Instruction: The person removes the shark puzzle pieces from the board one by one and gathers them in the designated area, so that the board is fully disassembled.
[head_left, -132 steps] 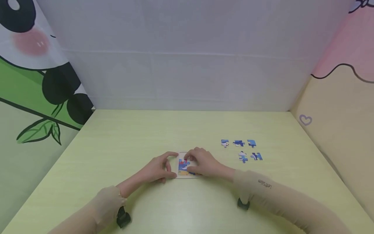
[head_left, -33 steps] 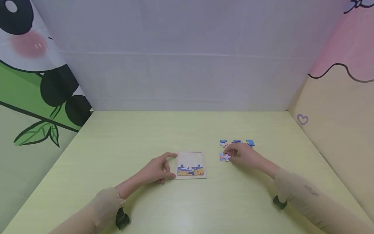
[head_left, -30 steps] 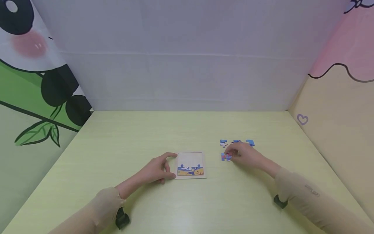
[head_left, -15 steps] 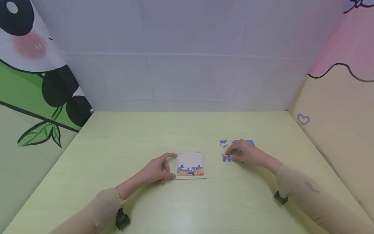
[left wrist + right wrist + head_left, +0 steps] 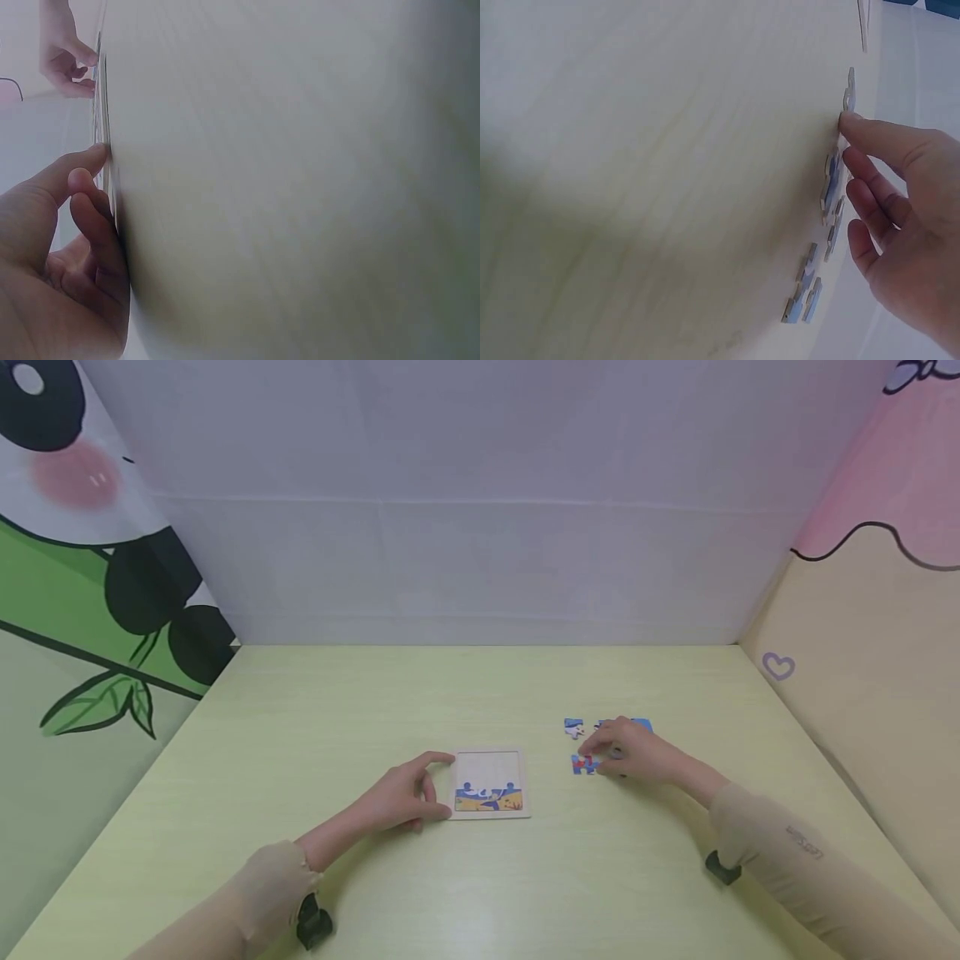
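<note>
A small square puzzle board (image 5: 527, 777) with a pale rim lies at mid-table, its lower part filled with yellow and blue pieces and the rest of its recess bare wood. Along its left edge, the left hand (image 5: 401, 795) holds it, index finger at the upper corner and thumb at the lower one. To the board's right, the right hand (image 5: 633, 752) pinches a blue and red puzzle piece (image 5: 579, 765) low at the table between thumb and index finger. In the right wrist view, that thumb meets a piece edge-on, and its other fingers curl loosely.
Loose puzzle pieces lie about the right hand: a blue and white one (image 5: 573, 727) at the upper left, and others partly hidden behind the hand, including a blue piece (image 5: 642, 724). A grey-white wall (image 5: 480, 568) rises behind the table's far edge.
The right hand has left the board for the loose pieces on its right; the red and blue piece seen on the board now lies there. Lately it has slid slightly rightward. The left hand stays put.
</note>
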`<action>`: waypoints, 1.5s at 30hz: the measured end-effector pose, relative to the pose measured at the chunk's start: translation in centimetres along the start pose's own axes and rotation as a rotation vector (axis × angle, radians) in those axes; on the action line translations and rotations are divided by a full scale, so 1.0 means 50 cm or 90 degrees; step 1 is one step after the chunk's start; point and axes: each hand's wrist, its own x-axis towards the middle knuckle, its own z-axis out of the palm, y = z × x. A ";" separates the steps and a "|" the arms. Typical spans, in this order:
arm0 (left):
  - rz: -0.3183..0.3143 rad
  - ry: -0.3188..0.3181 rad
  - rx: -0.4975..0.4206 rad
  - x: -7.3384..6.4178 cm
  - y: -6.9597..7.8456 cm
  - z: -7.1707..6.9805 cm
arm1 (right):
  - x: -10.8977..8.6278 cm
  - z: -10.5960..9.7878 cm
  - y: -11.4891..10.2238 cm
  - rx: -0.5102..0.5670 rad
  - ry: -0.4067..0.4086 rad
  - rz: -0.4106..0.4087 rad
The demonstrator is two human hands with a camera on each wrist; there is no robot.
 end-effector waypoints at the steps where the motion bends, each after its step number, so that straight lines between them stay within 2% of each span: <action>1: 0.000 0.000 0.000 0.000 0.000 0.000 | -0.001 0.000 -0.001 -0.001 0.001 0.005; 7: -0.003 -0.001 -0.001 -0.001 0.001 -0.001 | -0.001 -0.003 -0.012 0.012 0.007 0.020; 12: -0.004 -0.002 -0.005 -0.002 0.002 -0.002 | 0.011 0.002 -0.035 0.002 0.031 0.025; 24: 0.003 -0.001 -0.007 -0.002 0.000 -0.001 | 0.045 0.048 -0.108 0.046 0.046 -0.013; 31: 0.002 0.000 -0.002 -0.002 0.001 -0.002 | 0.055 0.083 -0.136 0.050 0.062 0.000; 38: 0.002 0.001 0.004 -0.003 0.003 -0.002 | 0.061 0.123 -0.157 0.048 0.048 0.007; 45: 0.002 -0.003 0.000 -0.003 0.004 -0.002 | 0.053 0.142 -0.186 0.043 0.046 0.043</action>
